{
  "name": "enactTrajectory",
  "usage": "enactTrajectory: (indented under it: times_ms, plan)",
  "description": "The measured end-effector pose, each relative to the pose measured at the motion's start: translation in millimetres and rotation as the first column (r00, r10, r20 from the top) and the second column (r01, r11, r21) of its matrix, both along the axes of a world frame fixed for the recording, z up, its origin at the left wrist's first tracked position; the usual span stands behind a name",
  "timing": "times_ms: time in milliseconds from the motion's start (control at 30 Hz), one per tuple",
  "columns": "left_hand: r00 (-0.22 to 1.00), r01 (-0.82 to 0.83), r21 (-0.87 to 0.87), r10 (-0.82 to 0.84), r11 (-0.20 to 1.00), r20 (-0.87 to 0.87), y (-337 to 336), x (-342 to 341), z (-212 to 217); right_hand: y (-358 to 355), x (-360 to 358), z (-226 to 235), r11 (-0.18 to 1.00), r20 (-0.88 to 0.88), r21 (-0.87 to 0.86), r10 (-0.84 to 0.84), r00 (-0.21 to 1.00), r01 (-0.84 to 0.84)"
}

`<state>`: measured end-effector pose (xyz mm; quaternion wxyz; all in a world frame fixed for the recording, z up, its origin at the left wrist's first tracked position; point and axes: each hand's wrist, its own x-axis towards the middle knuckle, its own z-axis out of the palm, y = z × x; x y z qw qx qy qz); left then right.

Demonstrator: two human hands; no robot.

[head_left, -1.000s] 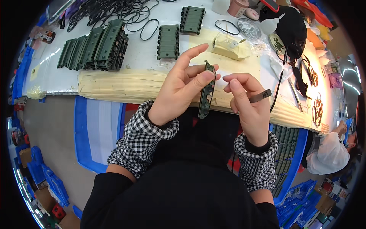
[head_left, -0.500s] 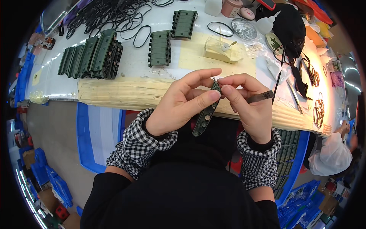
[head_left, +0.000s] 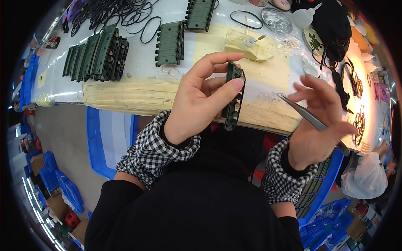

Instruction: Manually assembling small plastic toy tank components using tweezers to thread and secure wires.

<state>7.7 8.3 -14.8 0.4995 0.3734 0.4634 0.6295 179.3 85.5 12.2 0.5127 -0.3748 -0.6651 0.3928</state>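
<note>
My left hand grips a dark green toy tank side piece with a row of small wheels. The thumb presses on its upper part, and the piece stands nearly upright above the table's front edge. Off to the right, my right hand holds dark metal tweezers loosely, blurred by motion, tips pointing up and left. Similar green wheeled pieces stand on the table: a close row at left, one piece in the middle and another behind it.
Black bands lie heaped at the back left. A yellowish block carries a small cup with a stick. A padded strip lines the front edge. Blue bins stand below. At right is another person's pale sleeve.
My right hand has moved right, away from the green piece, and the tweezers have swung so their tips point up and left. The left hand has turned the piece more upright.
</note>
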Motion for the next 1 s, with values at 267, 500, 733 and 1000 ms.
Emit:
enactTrajectory:
  times_ms: [267, 500, 733, 1000]
  plan:
    - [0.996, 0.023, -0.011, -0.022, 1.0, 0.09, 2, 0, 1, -22, 7, 12, 0.995, 0.111, 0.006, 0.1, 0.989, -0.101]
    - [0.997, -0.002, -0.011, 0.003, 1.0, 0.08, -2, -2, 3, -23, -16, -6, 0.978, 0.066, 0.115, 0.168, 0.984, -0.175]
    - [0.996, -0.02, 0.019, 0.018, 1.0, 0.084, -7, -4, -1, -31, -34, -19, 0.966, -0.002, 0.196, 0.173, 0.985, -0.169]
    - [0.995, -0.016, 0.019, 0.014, 1.0, 0.099, -9, -5, -1, -33, -35, -21, 0.963, 0.008, 0.196, 0.185, 0.983, -0.183]
